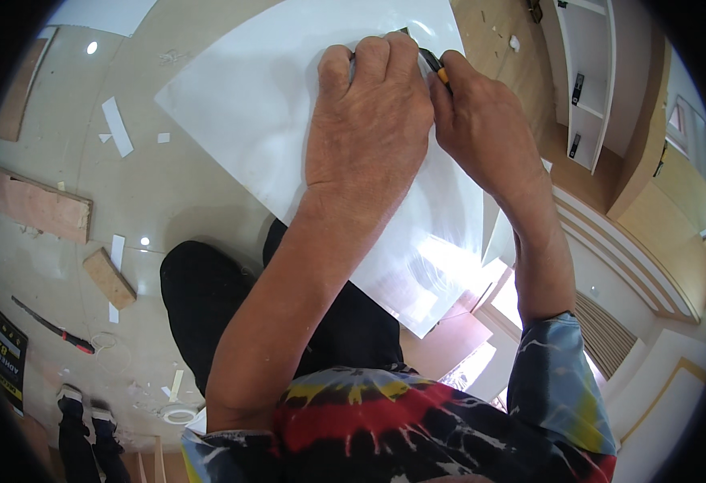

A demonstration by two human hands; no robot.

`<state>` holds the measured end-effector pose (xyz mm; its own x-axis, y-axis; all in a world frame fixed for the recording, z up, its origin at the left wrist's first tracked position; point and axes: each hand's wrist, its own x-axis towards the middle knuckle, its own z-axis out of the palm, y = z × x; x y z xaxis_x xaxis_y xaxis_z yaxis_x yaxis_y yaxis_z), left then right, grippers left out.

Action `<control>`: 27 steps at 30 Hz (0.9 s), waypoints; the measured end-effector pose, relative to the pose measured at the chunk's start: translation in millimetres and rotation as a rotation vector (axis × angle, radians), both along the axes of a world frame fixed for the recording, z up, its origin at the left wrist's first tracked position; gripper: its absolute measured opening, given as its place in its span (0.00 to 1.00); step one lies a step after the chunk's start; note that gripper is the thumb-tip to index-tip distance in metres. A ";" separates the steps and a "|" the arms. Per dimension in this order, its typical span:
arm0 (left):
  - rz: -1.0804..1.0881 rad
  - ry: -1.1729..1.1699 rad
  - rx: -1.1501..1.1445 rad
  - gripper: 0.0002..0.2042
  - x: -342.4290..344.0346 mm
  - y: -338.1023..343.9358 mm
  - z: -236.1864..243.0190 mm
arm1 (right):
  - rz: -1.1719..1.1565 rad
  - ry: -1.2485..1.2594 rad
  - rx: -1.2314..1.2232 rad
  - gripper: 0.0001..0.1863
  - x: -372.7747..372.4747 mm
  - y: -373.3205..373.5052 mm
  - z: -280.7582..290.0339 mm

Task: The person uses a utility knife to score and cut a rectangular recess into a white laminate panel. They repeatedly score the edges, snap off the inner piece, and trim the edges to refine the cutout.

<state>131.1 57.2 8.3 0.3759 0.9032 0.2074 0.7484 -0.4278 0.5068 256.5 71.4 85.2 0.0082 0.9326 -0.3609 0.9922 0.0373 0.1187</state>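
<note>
A large white glossy sheet (pixel 240 105) lies beneath both hands and stretches toward my body. My left hand (pixel 373 121) bears down on its far part, fingers curled over something dark and narrow. Only small bits of that thing show beside the fingers, so its kind is hidden. Close against it on the right, my right hand (pixel 481 113) grips a black-and-yellow utility knife (pixel 441 74). The knife points up and left toward my left fingertips. Whether its blade touches the sheet is not visible.
White strips (pixel 117 126) and scraps litter the tiled floor at left, near wooden boards (pixel 39 201) and a wood block (pixel 110 278). A handsaw (pixel 51 324) and a tape roll (pixel 180 414) lie lower left. Another person's legs (pixel 79 439) stand there. A white cabinet (pixel 590 80) is at right.
</note>
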 end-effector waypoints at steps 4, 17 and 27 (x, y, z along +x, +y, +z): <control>0.005 0.020 0.015 0.20 -0.5 2.3 0.1 | -0.031 -0.030 -0.045 0.10 -3.9 3.2 -1.9; -0.028 -0.066 -0.018 0.19 -4.4 1.9 0.5 | -0.022 -0.062 -0.109 0.12 1.4 16.0 0.9; 0.001 0.037 0.020 0.21 -0.9 -0.4 -2.7 | 0.006 0.153 0.015 0.11 19.0 0.0 -12.5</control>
<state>130.1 56.8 5.6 0.3830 0.8993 0.2110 0.7669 -0.4369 0.4701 275.5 71.4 72.7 -0.0511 0.9376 -0.3439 0.9985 0.0421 -0.0335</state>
